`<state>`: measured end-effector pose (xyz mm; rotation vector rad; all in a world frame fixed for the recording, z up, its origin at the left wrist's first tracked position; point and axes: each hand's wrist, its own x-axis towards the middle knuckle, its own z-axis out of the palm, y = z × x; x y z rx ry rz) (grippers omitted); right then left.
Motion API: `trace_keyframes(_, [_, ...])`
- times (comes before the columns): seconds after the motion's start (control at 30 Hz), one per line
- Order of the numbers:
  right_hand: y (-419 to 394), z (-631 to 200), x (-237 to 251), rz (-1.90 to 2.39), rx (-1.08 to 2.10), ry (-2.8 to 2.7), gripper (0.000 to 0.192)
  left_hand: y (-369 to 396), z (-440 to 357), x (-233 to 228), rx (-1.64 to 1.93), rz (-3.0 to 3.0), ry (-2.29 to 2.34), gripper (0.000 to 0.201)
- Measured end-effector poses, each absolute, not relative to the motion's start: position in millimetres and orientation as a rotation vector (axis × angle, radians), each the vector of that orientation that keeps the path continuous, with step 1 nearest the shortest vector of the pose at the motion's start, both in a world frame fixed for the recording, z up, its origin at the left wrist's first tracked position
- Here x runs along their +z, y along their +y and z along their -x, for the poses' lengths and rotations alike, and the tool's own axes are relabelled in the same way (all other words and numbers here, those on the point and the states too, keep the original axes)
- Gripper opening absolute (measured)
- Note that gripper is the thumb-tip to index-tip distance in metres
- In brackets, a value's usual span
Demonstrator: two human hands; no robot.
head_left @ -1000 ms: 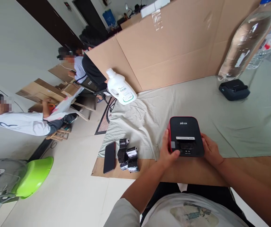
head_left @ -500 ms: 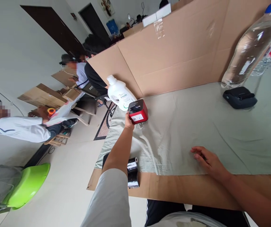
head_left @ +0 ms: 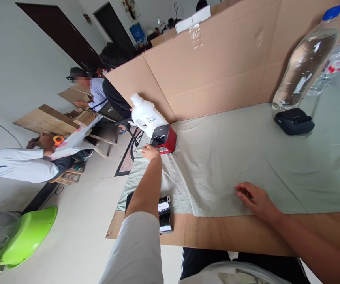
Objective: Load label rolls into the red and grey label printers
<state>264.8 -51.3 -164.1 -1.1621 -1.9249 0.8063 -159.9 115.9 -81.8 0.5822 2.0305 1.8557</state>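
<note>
A red box-shaped device with a black top stands on the cloth, before a white jug-like bottle. My left hand is at the device's near left corner, its fingers pinched together. A small pale bit shows at the fingertips, too small to name. Under my left forearm lie shiny black rolls, partly hidden. My right hand rests on the cloth near the front edge, fingers loosely curved, thumb apart, holding nothing.
A black device lies at the back right, beside a large clear bottle with a blue cap and a smaller labelled bottle. A cardboard wall borders the table. Two people sit off to the left, near a green basin.
My left hand has let go of the red device and moved slightly left of it. The device now sits against the white bottle. My right hand has barely moved.
</note>
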Motion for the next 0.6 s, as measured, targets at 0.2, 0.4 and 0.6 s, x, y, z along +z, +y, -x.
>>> trace_keyframes(0.2, [-49, -254, -177, 1.315, 0.306, -2.215, 0.046, 53, 33, -123, 1.584, -1.360, 2.066, 0.021])
trace_keyframes(0.4, [-72, -260, -189, 1.368, 0.200, -2.529, 0.060, -37, -39, -174, 1.490, -1.580, 1.754, 0.026])
trace_keyframes(0.6, [-14, -306, -174, 1.382, 0.266, -2.547, 0.055, -56, -46, -132, 1.568, -1.735, 1.602, 0.022])
